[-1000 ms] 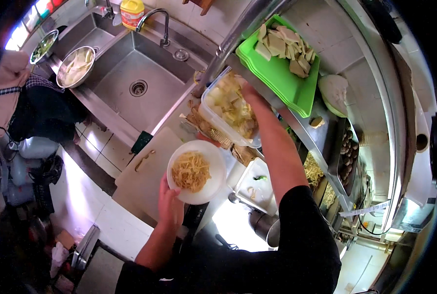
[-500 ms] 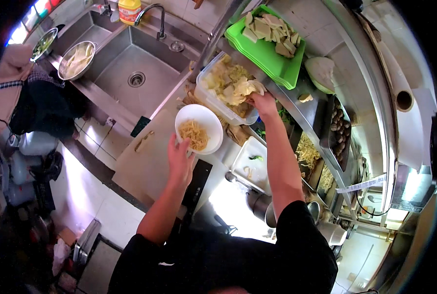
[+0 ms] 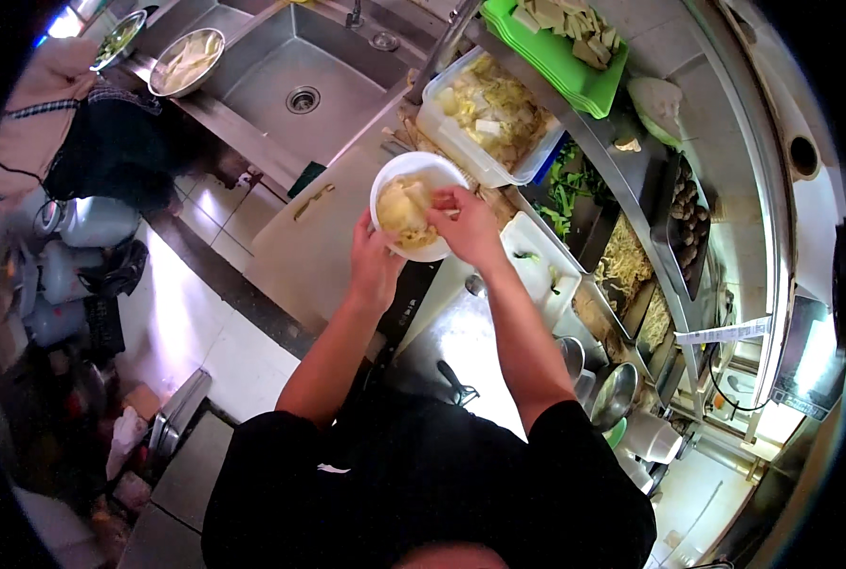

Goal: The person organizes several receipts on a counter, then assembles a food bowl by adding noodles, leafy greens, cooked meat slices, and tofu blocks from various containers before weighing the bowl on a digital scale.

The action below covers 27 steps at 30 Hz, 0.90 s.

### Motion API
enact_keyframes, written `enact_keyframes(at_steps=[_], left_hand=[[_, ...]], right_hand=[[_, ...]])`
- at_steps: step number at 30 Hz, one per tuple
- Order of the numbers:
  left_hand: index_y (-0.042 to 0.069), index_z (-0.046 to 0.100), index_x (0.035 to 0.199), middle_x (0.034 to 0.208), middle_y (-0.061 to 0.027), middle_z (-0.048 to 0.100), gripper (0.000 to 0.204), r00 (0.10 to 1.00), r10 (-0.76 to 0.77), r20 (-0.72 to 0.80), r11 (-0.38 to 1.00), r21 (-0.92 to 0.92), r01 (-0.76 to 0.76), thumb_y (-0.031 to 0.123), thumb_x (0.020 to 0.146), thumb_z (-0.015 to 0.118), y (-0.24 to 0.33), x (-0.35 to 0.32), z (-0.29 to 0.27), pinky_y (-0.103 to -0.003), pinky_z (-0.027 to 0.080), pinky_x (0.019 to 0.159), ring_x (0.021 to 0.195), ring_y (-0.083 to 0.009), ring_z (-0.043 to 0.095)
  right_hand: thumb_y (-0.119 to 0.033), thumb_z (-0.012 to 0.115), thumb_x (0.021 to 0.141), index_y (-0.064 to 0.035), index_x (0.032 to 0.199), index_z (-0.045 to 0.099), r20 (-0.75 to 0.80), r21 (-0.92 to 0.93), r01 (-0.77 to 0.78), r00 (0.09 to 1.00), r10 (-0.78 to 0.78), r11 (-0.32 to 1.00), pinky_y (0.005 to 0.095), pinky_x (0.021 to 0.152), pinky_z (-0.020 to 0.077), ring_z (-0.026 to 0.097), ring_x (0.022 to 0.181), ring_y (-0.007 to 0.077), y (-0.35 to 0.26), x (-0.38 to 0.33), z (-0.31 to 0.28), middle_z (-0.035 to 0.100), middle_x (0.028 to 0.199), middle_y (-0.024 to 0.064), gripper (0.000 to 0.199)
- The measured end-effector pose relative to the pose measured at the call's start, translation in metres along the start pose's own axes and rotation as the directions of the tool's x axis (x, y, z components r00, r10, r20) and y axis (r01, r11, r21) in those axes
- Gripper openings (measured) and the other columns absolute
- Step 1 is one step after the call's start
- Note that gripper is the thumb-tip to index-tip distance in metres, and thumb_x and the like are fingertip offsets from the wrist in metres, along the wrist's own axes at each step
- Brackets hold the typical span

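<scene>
Between the two hands sits a white bowl (image 3: 416, 205) of pale food, the left hand (image 3: 374, 266) gripping its near rim while the right hand (image 3: 468, 228) pinches food over it, just below a clear tub (image 3: 487, 123).

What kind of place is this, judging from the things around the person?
Most likely a restaurant kitchen: a deep steel sink, a steel counter lined with ingredient tubs such as the cabbage tub, and a green tray of cut pieces.

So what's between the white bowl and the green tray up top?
In the head view, a clear plastic tub of chopped pale cabbage sits between the white bowl and the green tray.
</scene>
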<state>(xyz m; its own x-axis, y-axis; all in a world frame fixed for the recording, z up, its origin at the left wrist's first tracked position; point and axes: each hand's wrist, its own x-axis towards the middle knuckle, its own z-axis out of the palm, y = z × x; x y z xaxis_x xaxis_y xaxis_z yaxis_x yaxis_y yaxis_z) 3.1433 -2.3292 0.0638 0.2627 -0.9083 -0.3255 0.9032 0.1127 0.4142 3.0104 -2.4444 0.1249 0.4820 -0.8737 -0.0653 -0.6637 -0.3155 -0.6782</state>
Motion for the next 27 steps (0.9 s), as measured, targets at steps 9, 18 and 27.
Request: enact_keyframes(at_steps=[9, 18, 27], left_hand=[[0.007, 0.028, 0.143, 0.138, -0.0157, 0.044, 0.060, 0.994, 0.005, -0.106, 0.999, -0.043, -0.010, 0.005, 0.088, 0.051, 0.005, -0.029, -0.009, -0.051, 0.046, 0.105, 0.128, -0.0310, 0.050], [0.003, 0.033, 0.141, 0.138, -0.0146, 0.046, 0.062, 0.997, 0.070, 0.016, 0.989, 0.126, -0.072, 0.001, 0.082, 0.050, 0.008, -0.040, 0.004, -0.044, 0.046, 0.107, 0.128, -0.0281, 0.051], [0.001, 0.033, 0.145, 0.143, -0.0160, 0.047, 0.067, 0.997, -0.027, 0.067, 0.995, 0.093, 0.020, 0.017, 0.084, 0.054, 0.013, -0.040, 0.009, -0.046, 0.040, 0.113, 0.132, -0.0290, 0.050]], right_hand=[[-0.016, 0.073, 0.088, -0.0026, 0.111, 0.068, -0.121, 0.441, -0.017, 0.990, 0.078, 0.897, 0.0324, 0.078, 0.0561, 0.070, 0.084, 0.0194, -0.020, -0.022, 0.008, 0.072, 0.101, 0.0114, 0.028], [-0.012, 0.074, 0.077, -0.0090, 0.114, 0.069, -0.098, -0.194, 0.152, 0.980, -0.173, 0.969, 0.0398, 0.081, 0.0551, 0.068, 0.092, 0.0312, -0.028, -0.040, 0.007, 0.069, 0.110, 0.0139, 0.037], [0.011, 0.059, 0.083, -0.0012, 0.113, 0.069, -0.143, 0.357, -0.019, 0.987, 0.074, 0.934, 0.0267, 0.080, 0.0525, 0.066, 0.089, 0.0137, -0.052, -0.058, -0.042, 0.071, 0.100, 0.0075, 0.035]])
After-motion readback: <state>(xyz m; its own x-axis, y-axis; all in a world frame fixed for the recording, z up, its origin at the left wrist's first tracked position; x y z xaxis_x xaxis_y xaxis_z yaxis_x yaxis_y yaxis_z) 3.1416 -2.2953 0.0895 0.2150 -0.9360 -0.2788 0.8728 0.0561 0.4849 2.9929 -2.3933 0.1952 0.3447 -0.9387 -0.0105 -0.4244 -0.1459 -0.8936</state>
